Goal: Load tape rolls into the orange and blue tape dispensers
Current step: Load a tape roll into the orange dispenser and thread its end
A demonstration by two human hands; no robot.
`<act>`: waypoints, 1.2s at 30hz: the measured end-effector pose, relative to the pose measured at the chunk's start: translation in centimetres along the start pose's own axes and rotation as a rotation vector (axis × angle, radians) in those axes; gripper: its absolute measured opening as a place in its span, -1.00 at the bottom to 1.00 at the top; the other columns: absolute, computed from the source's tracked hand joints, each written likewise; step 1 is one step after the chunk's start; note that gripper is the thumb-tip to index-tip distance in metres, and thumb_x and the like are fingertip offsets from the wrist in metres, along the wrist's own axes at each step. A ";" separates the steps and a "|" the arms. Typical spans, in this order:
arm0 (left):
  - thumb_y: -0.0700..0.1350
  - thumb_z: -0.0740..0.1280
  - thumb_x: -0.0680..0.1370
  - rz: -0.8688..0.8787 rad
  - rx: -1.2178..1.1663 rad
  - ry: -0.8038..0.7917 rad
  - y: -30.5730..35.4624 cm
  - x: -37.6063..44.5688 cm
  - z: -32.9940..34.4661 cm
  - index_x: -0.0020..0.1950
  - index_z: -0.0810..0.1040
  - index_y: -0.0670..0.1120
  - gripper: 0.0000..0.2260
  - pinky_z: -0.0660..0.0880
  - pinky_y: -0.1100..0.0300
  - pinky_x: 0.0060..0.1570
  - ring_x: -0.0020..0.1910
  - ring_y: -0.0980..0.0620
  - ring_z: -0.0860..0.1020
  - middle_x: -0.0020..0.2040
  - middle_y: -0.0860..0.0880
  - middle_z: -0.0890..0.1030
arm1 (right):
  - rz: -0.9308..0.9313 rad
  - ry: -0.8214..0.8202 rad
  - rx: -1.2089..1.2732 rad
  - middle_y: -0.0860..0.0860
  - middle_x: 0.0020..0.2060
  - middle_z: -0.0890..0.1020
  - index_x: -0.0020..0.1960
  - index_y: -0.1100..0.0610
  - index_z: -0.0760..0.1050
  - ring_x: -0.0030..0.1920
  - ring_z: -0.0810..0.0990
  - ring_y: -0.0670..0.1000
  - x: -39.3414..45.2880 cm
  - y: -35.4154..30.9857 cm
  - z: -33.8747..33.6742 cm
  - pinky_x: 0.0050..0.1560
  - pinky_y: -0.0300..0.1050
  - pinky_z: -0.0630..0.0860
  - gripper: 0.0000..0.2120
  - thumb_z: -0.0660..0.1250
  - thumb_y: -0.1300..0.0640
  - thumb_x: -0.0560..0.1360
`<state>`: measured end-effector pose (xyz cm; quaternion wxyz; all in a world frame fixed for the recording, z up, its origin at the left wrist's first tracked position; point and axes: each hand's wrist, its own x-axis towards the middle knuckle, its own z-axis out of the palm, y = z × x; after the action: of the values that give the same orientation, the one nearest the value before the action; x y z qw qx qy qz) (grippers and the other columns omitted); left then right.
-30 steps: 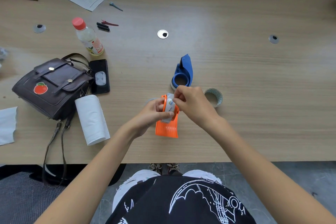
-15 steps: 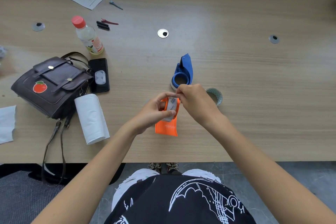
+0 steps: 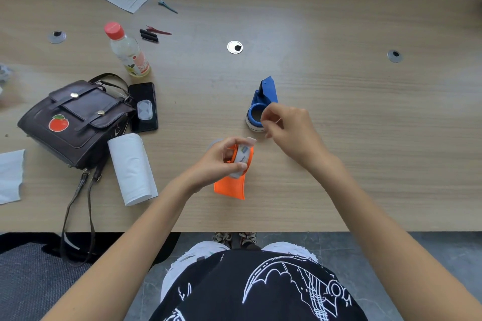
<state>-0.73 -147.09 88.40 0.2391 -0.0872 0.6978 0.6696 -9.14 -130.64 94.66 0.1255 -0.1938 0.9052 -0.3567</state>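
Orange dispenser (image 3: 230,185) with tape roll (image 3: 241,161) gripped by left hand (image 3: 219,161); right hand (image 3: 289,130) raised beside blue dispenser (image 3: 263,101), fingertips pinched narrow, contents indiscernible.

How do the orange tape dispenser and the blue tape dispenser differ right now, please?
The orange tape dispenser is gripped by the left hand near the table edge with a tape roll in it; the blue tape dispenser lies unheld on the table, farther away. The orange one's ring is filled; the blue one's looks empty. Both share the same shape.
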 end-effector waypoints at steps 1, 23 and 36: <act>-0.36 0.35 0.49 -0.002 -0.006 -0.003 -0.3 -0.1 -0.1 0.25 0.50 0.06 -0.57 0.57 0.05 0.06 0.00 0.10 0.60 0.13 -0.07 0.60 | 0.024 0.002 0.037 -0.03 -0.29 0.59 -0.13 0.20 0.56 -0.22 0.63 0.06 0.3 0.2 -0.3 -0.12 -0.14 0.54 -0.94 0.32 0.25 0.48; -0.33 0.39 0.47 -0.127 -0.108 -0.107 -0.2 -0.7 -0.2 0.30 0.42 -0.15 -0.59 0.50 0.17 0.06 -0.03 0.09 0.64 -0.01 0.04 0.70 | 0.403 -0.040 0.640 0.08 -0.15 0.64 -0.12 0.20 0.55 -0.13 0.59 -0.05 -0.3 3.8 3.1 -0.06 -0.26 0.49 -0.95 0.42 0.24 0.45; 0.12 0.27 0.55 -0.186 -0.220 0.168 0.3 -0.9 -0.2 0.13 0.61 -0.16 -0.62 0.53 0.27 -0.17 -0.28 0.12 0.61 -0.24 -0.02 0.68 | 0.676 -0.540 0.670 0.08 -0.01 0.63 0.06 0.19 0.58 -0.08 0.61 0.18 -0.1 7.6 2.0 0.10 0.21 0.55 -0.75 0.38 0.06 0.47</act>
<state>-0.09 -147.49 89.09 0.2299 -0.2326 0.6266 0.7074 -10.32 -126.77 87.95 0.5159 0.0739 0.6895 -0.5030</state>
